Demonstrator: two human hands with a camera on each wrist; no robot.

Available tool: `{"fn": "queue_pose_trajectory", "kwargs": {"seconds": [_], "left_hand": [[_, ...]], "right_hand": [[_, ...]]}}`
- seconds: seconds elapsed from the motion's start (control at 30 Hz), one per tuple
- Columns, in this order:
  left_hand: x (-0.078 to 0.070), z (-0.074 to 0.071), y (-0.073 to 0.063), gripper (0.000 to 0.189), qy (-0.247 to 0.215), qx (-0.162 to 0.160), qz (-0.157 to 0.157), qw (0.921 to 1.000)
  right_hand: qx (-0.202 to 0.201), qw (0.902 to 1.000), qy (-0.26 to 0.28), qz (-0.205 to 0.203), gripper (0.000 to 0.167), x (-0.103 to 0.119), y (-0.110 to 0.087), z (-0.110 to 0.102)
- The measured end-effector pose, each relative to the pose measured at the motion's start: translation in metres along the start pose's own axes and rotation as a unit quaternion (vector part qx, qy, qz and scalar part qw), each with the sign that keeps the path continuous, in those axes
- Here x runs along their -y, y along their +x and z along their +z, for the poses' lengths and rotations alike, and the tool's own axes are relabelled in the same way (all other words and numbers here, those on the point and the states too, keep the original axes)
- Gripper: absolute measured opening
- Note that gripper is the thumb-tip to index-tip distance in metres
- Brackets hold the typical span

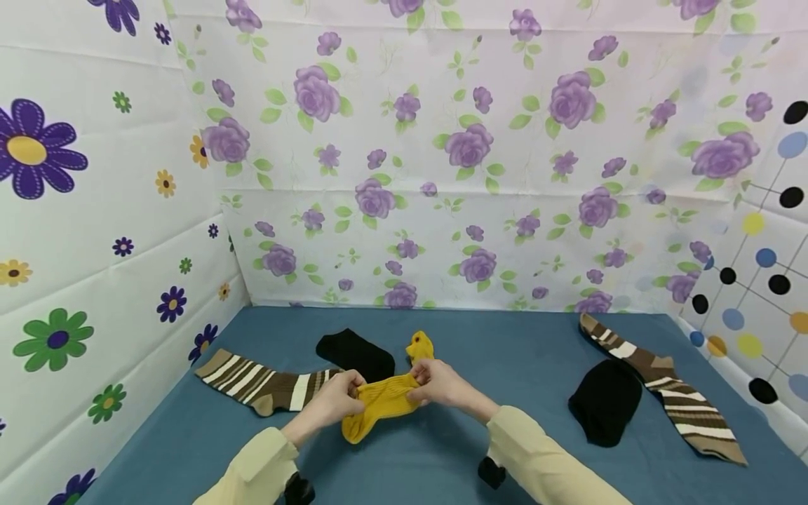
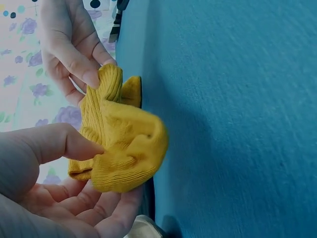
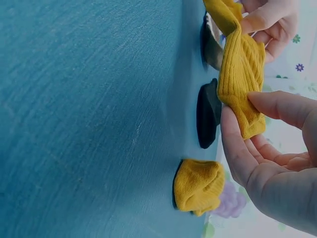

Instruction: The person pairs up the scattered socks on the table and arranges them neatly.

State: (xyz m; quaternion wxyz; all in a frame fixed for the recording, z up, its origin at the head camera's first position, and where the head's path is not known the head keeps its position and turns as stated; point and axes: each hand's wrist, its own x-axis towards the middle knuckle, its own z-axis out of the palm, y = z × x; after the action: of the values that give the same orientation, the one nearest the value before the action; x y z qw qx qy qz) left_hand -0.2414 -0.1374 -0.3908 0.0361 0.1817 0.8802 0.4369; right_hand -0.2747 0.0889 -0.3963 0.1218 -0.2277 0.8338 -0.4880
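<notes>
A yellow ribbed sock [image 1: 386,398] is held up between both hands, a little above the blue surface. My left hand [image 1: 337,401] pinches one end between thumb and fingers; in the left wrist view the toe part [image 2: 143,144] droops beside the thumb. My right hand [image 1: 445,384] pinches the other end, and the right wrist view shows its thumb and fingertips on the ribbed cuff [image 3: 242,94]. Just beyond the right hand lies a second yellow sock [image 1: 419,346], bunched up. A black sock [image 1: 356,353] lies behind the held sock.
A brown striped sock [image 1: 268,379] lies at the left, partly behind my left hand. At the right are another black sock [image 1: 606,403] and another striped sock [image 1: 669,386], close together. Patterned sheets [image 1: 429,231] rise behind and beside the blue surface [image 1: 505,344].
</notes>
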Motion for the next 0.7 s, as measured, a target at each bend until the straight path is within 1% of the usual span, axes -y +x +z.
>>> {"fn": "queue_pose_trajectory", "kwargs": {"seconds": [0.1, 0.2, 0.33, 0.43, 0.53, 0.7], "left_hand": [[-0.004, 0.002, 0.002, 0.023, -0.002, -0.008, -0.002, 1.0000], [-0.008, 0.003, 0.005, 0.023, 0.004, -0.016, -0.005, 0.9999], [-0.011, 0.005, 0.009, 0.022, 0.010, -0.018, -0.001, 0.9998], [-0.012, 0.007, 0.013, 0.022, 0.005, -0.017, 0.007, 0.9998], [-0.012, 0.008, 0.016, 0.023, 0.001, -0.016, 0.015, 0.9998], [-0.012, 0.011, 0.019, 0.023, -0.004, -0.011, 0.016, 0.9998]], "right_hand": [[0.004, 0.9999, 0.012, -0.009, 0.029, 0.000, -0.005, -0.004], [0.003, 0.9997, 0.022, -0.010, 0.031, -0.002, -0.008, -0.008], [-0.008, 0.9994, 0.031, 0.010, 0.032, -0.006, -0.010, -0.011], [-0.013, 0.9988, 0.042, 0.020, 0.033, -0.009, -0.010, -0.013], [-0.017, 0.9983, 0.050, 0.024, 0.034, -0.010, -0.012, -0.016], [-0.024, 0.9982, 0.046, 0.032, 0.037, -0.012, -0.016, -0.020]]}}
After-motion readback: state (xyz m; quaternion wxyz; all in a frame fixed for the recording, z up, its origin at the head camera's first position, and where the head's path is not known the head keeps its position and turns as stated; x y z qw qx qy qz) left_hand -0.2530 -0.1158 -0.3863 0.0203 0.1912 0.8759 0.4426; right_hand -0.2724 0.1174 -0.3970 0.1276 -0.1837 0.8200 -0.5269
